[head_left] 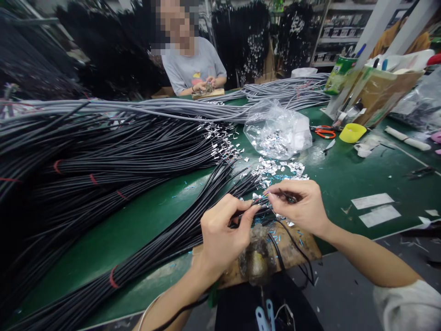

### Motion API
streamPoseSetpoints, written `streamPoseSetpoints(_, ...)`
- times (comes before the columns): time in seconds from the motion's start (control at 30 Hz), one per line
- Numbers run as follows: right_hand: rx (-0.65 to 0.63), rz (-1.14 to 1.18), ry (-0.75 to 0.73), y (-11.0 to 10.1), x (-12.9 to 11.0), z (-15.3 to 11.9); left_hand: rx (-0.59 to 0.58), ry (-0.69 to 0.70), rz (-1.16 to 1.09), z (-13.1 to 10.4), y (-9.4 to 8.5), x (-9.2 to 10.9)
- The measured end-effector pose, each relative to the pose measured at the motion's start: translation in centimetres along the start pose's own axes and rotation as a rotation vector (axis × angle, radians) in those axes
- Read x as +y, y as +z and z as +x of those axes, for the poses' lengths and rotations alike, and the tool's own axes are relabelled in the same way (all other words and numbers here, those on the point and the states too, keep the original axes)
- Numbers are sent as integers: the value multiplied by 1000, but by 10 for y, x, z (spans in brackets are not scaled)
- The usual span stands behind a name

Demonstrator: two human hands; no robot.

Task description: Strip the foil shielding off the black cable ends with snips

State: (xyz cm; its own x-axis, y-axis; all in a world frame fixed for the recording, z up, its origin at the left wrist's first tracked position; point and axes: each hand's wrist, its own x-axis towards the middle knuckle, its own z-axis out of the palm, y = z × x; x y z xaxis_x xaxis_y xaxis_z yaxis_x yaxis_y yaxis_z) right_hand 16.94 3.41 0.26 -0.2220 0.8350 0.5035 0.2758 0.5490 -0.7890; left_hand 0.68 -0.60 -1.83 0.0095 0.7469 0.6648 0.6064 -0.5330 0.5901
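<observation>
My left hand [225,227] is closed in a pinch around the end of a black cable. Thin coloured wires [262,196] come out of that end, and the fingertips of my right hand [305,204] are closed on them. A small dark tool [289,196] also rests in my right hand; its kind is hard to make out. Below both hands, a worn wooden board [303,250] carries a lumpy, yellowish, tape-wrapped object [257,262]. A tied bundle of black cables [172,239] runs under my left hand from the lower left.
Foil scraps [275,168] and blue wire bits litter the green table [165,202]. Beyond lie a clear plastic bag [279,128], orange-handled scissors [324,132] and a yellow tape roll [353,133]. Grey cables [155,108] cross the back, where another person [195,64] works. Blue-handled scissors [264,317] are near my lap.
</observation>
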Motion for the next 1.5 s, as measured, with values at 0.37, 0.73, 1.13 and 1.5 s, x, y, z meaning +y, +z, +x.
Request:
streamPoseSetpoints(0.37,17,7,24,1,0,0,8,22,19,0,0,1)
streamPoseSetpoints(0.73,3,16,-9,1,4,-3,0,11,13,-1,0,1)
streamPoseSetpoints(1.13,-118,188,195,-4,5,6,-33,-90,-52,2,-2,-1)
streamPoseSetpoints(1.5,-9,-11,-9,-2,2,0,-30,-60,-1,0,-1,1)
